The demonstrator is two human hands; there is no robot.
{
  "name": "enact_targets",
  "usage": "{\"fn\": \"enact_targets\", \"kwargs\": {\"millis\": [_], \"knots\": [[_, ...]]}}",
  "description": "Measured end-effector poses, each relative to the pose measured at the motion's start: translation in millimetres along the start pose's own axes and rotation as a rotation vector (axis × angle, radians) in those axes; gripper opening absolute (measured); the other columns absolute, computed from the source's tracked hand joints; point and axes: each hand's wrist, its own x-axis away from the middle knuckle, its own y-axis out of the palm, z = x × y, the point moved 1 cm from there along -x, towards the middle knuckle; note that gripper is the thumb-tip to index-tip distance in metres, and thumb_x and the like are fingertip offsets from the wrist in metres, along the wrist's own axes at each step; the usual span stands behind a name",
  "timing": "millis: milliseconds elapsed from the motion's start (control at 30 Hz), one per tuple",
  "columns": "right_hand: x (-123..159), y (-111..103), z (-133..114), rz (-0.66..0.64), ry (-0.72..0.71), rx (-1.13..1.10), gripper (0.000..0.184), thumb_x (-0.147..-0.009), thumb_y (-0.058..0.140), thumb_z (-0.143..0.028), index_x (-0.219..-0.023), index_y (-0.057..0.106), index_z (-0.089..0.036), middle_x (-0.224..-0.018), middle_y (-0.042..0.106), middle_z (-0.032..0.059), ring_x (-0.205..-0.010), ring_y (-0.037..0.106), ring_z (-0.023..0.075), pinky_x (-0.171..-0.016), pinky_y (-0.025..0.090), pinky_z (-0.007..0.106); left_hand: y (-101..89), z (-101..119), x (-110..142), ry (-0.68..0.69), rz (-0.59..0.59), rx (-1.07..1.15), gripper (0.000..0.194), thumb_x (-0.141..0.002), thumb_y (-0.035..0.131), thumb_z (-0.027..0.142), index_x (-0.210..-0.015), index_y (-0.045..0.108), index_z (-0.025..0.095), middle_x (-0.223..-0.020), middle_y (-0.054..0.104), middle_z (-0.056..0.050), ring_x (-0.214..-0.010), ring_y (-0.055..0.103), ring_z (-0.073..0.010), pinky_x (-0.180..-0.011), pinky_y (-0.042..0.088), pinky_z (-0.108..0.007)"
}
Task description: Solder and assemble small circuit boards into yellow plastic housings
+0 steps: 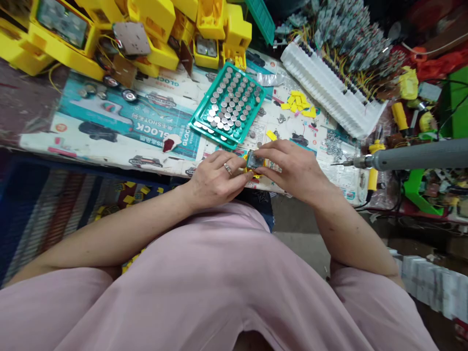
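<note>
Close to the table's front edge, both hands meet at a small yellow case with a dark grey, shiny top (pixel 255 160). My left hand (pixel 216 179), with a ring on one finger, is closed at the case's left side; its fingertips are partly hidden. From the right, my right hand (pixel 295 168) pinches the case between thumb and fingers. What lies inside the case cannot be made out. Just beyond the hands sits a green tray (pixel 199 117) of round silver button cells (pixel 229 103), stacked on another tray. A single yellow piece (pixel 271 135) lies behind my right hand.
Yellow plastic housings (pixel 153 24) crowd the back left. At right are a pile of small yellow pieces (pixel 298 102), a white foam rack (pixel 325 87) with wired parts, and a grey screwdriver-like tool (pixel 420 157) jutting in. Small metal parts (pixel 334 146) lie nearby.
</note>
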Motion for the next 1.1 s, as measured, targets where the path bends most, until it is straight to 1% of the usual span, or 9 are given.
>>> {"fn": "enact_targets", "kwargs": {"millis": [67,167,267,333,433,600,900,1000,1100], "knots": [[-0.5,-0.7,1.4,-0.009,0.004,-0.012,0.026,-0.094,0.063,-0.032,-0.117,0.069,-0.021,-0.112,0.072,0.0092,-0.103,0.068,0.0232,-0.085,0.054,0.034,0.7,0.0,1.7,0.0,0.003,-0.002,0.012,-0.089,0.065,0.023,-0.099,0.069,0.018,-0.094,0.071,-0.006,-0.086,0.066,-0.0184,-0.072,0.054,-0.032],[0.1,-2.8,8.4,-0.04,-0.036,-0.113,0.032,-0.094,0.063,-0.032,-0.123,0.067,-0.02,-0.116,0.071,0.0099,-0.105,0.068,0.0227,-0.088,0.055,0.034,2.6,-0.2,4.6,-0.016,0.028,0.022,0.016,-0.089,0.066,0.023,-0.104,0.068,0.018,-0.106,0.07,-0.008,-0.098,0.066,-0.0208,-0.08,0.056,-0.035],[1.4,-4.8,14.3,-0.065,-0.074,-0.206,0.036,-0.095,0.059,-0.03,-0.129,0.065,-0.021,-0.121,0.069,0.0101,-0.11,0.066,0.0221,-0.092,0.054,0.035,4.0,-0.9,5.1,-0.028,0.028,0.075,0.013,-0.089,0.065,0.021,-0.101,0.067,0.017,-0.124,0.066,-0.012,-0.115,0.064,-0.0247,-0.091,0.058,-0.039],[1.9,-4.9,14.9,-0.069,-0.08,-0.237,0.035,-0.097,0.056,-0.029,-0.13,0.064,-0.022,-0.121,0.068,0.0097,-0.112,0.066,0.0214,-0.093,0.054,0.035,3.6,-1.6,3.7,-0.01,0.02,0.104,0.011,-0.088,0.065,0.019,-0.099,0.067,0.016,-0.129,0.065,-0.015,-0.119,0.065,-0.0264,-0.092,0.059,-0.039],[1.7,-2.4,11.9,-0.052,-0.053,-0.237,0.033,-0.098,0.053,-0.029,-0.127,0.066,-0.023,-0.119,0.069,0.0085,-0.11,0.067,0.02,-0.093,0.054,0.034,1.7,-2.6,1.2,0.026,0.016,0.111,0.012,-0.089,0.064,0.017,-0.1,0.066,0.014,-0.125,0.067,-0.016,-0.118,0.067,-0.026,-0.092,0.061,-0.038],[2.0,2.7,7.0,0.023,-0.019,-0.2,0.032,-0.096,0.058,-0.034,-0.123,0.067,-0.022,-0.116,0.071,0.0092,-0.107,0.068,0.0199,-0.091,0.055,0.033,1.8,-3.1,2.1,0.039,0.004,0.152,0.014,-0.089,0.064,0.014,-0.102,0.066,0.01,-0.115,0.072,-0.017,-0.118,0.068,-0.0274,-0.097,0.061,-0.038],[1.0,-0.5,6.9,-0.027,-0.053,-0.057,0.033,-0.097,0.057,-0.033,-0.127,0.067,-0.021,-0.116,0.072,0.0106,-0.109,0.067,0.0227,-0.093,0.055,0.036,3.6,-2.7,3.1,0.029,0.019,0.156,0.022,-0.091,0.063,0.014,-0.112,0.064,0.012,-0.113,0.074,-0.015,-0.117,0.069,-0.0265,-0.098,0.061,-0.037],[-0.6,-3.8,7.8,-0.033,-0.062,-0.065,0.028,-0.096,0.057,-0.027,-0.122,0.069,-0.023,-0.115,0.073,0.0085,-0.107,0.068,0.0217,-0.091,0.055,0.036,4.3,-2.4,3.9,0.029,-0.009,0.149,0.021,-0.093,0.06,0.015,-0.113,0.065,0.014,-0.116,0.074,-0.013,-0.123,0.066,-0.0254,-0.1,0.06,-0.038],[-0.7,-8.7,8.9,-0.007,-0.075,-0.076,0.024,-0.095,0.057,-0.024,-0.113,0.072,-0.021,-0.112,0.075,0.0077,-0.104,0.07,0.0205,-0.09,0.056,0.033,4.5,-2.1,3.7,0.043,0.0,0.105,0.017,-0.093,0.061,0.016,-0.109,0.066,0.015,-0.117,0.073,-0.012,-0.121,0.067,-0.0244,-0.099,0.061,-0.037]]}}
